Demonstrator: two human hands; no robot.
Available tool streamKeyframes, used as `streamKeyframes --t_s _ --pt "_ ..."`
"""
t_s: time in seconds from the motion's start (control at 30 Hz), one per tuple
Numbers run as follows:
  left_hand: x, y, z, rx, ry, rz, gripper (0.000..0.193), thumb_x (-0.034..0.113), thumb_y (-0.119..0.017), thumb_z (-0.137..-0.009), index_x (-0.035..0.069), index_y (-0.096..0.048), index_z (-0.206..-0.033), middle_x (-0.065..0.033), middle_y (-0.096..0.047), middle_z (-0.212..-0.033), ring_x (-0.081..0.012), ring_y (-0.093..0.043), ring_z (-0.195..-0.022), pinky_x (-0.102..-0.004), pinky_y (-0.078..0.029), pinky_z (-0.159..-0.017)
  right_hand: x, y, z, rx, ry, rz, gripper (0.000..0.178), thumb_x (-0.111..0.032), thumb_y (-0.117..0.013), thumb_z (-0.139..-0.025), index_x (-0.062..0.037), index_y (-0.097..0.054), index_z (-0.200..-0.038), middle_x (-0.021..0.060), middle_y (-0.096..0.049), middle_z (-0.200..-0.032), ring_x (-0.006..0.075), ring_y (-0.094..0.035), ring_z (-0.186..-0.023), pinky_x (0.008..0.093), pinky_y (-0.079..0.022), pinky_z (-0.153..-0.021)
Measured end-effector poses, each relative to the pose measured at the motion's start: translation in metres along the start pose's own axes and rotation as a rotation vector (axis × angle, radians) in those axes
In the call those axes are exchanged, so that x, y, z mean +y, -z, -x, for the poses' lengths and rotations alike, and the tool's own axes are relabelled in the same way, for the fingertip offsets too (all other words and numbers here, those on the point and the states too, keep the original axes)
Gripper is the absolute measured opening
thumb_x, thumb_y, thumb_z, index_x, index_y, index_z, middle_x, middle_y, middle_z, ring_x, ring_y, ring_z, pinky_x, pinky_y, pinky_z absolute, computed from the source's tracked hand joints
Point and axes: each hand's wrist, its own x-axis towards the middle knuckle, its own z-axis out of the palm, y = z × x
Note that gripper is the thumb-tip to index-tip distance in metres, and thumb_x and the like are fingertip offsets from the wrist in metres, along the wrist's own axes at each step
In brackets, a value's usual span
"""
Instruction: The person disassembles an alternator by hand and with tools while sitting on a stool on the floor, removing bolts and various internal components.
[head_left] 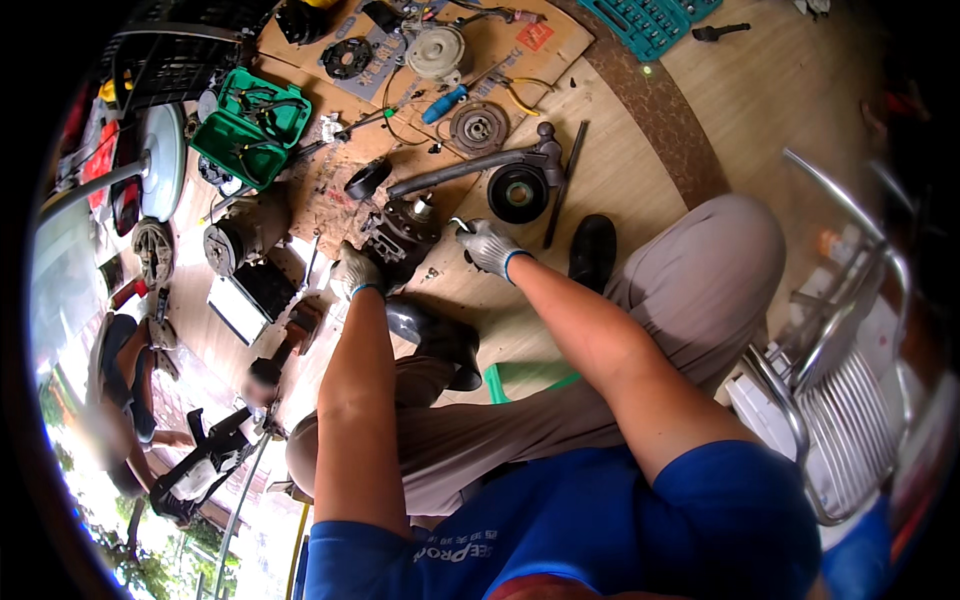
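Both my hands wear light grey knit gloves with blue cuffs. My left hand [355, 271] is closed against the left side of a dark, greasy metal machine part [402, 235], which looks like a compressor body and stands on the floor between my feet. To the right of that part, a little apart from it, my right hand [488, 248] has its fingers curled together. Something small and dark shows at its edge, too small to name. Just beyond lie a hammer [470, 172] with a long grey handle, a black pulley [518, 193] and a black ring [368, 178].
Cardboard [330, 120] ahead bears a round clutch plate [478, 129], a blue-handled screwdriver [445, 103] and a silver coil housing [436, 52]. Left stand a green toolbox [262, 125] and another compressor [240, 235]. A dark rod [566, 185] lies right; a metal chair [850, 400] stands farther right.
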Motion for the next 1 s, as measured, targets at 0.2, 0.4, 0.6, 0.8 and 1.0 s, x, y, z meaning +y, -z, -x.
streamKeyframes --t_s 0.2,0.4,0.6,0.8,1.0 --pt "-0.002 0.015 -0.003 0.026 0.007 0.016 0.059 0.044 -0.054 -0.091 -0.01 -0.061 -0.113 -0.0212 -0.068 -0.106 -0.0321 -0.069 -0.088 -0.0451 -0.056 -0.079 -0.021 0.007 -0.001 -0.075 0.314 0.433 0.015 -0.013 -0.054 -0.09 -0.0084 -0.068 -0.091 0.0205 -0.068 -0.091 0.0379 -0.068 -0.085 0.0476 -0.055 -0.073" --pt "0.05 0.004 0.069 0.194 -0.046 -0.203 0.056 0.04 -0.06 -0.089 -0.013 -0.065 -0.104 -0.0201 -0.071 -0.098 -0.0308 -0.069 -0.083 -0.0431 -0.056 -0.074 -0.027 0.006 -0.008 -0.112 0.379 0.875 0.023 -0.014 -0.051 -0.093 -0.0103 -0.072 -0.099 0.0187 -0.07 -0.098 0.0368 -0.069 -0.094 0.0449 -0.056 -0.078" --pt "0.064 -0.004 0.083 0.248 -0.101 -0.432 0.066 0.05 -0.051 -0.089 -0.013 -0.069 -0.094 -0.0283 -0.07 -0.093 -0.037 -0.069 -0.084 -0.0457 -0.052 -0.078 -0.031 0.002 -0.022 -0.188 0.445 1.078 0.014 -0.013 -0.06 -0.086 -0.0065 -0.072 -0.09 0.0158 -0.07 -0.086 0.0315 -0.069 -0.083 0.0462 -0.054 -0.071" --pt "0.052 0.011 0.068 0.269 -0.172 -0.662 0.072 0.055 -0.044 -0.093 -0.013 -0.068 -0.093 -0.0297 -0.07 -0.094 -0.0392 -0.068 -0.089 -0.0469 -0.05 -0.081 -0.075 0.012 -0.014 -0.306 0.262 0.992 0.022 -0.014 -0.058 -0.088 -0.001 -0.074 -0.096 0.018 -0.072 -0.093 0.0349 -0.07 -0.095 0.0484 -0.056 -0.076" --pt "0.05 0.009 0.064 0.195 -0.066 -0.567 0.076 0.059 -0.043 -0.094 -0.014 -0.067 -0.099 -0.0291 -0.069 -0.1 -0.0387 -0.066 -0.095 -0.0451 -0.048 -0.086 -0.031 -0.014 -0.014 -0.28 0.171 0.898 0.026 -0.014 -0.052 -0.091 -0.0029 -0.071 -0.106 0.0221 -0.07 -0.107 0.035 -0.07 -0.095 0.047 -0.056 -0.078"
